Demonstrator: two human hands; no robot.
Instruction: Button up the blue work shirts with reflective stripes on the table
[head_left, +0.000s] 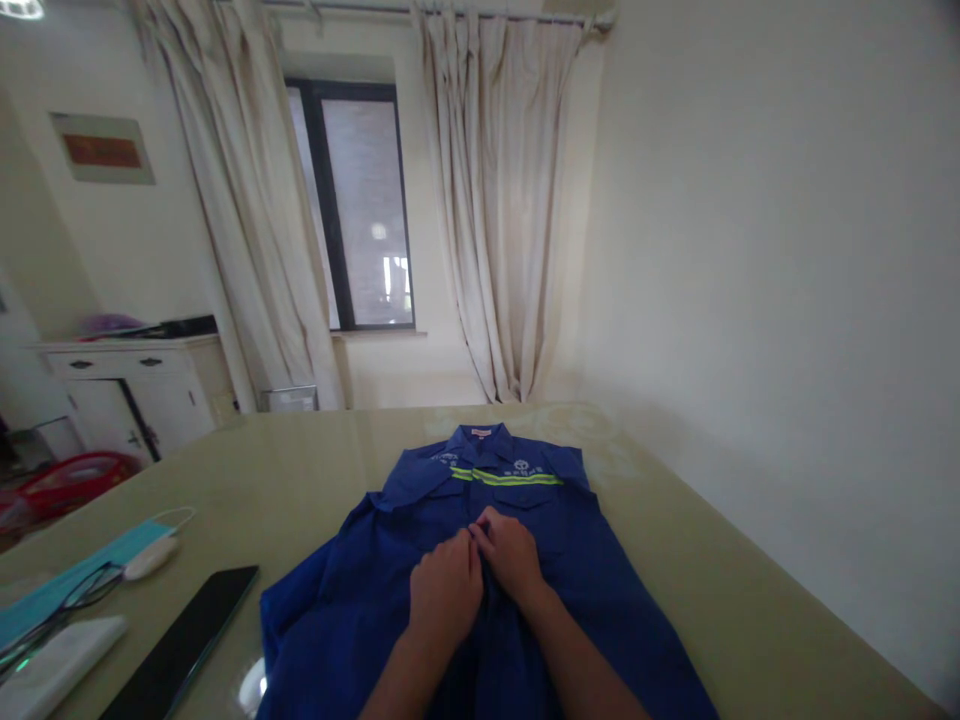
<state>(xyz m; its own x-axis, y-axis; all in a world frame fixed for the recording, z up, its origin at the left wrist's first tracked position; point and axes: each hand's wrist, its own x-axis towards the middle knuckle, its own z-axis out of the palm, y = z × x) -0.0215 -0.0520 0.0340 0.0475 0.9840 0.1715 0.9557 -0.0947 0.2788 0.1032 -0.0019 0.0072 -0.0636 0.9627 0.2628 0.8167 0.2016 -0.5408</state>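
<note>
A blue work shirt with a yellow-green reflective stripe across the chest lies flat on the glossy table, collar pointing away from me. My left hand and my right hand meet at the middle of the shirt front, just below the chest. Both have their fingers curled and pinched on the fabric along the front placket. What exactly sits between the fingertips is too small to make out.
A dark phone lies left of the shirt, with a blue face mask, a white mouse, glasses and a white box beyond it. A wall runs along the table's right side. Curtains and a window stand behind.
</note>
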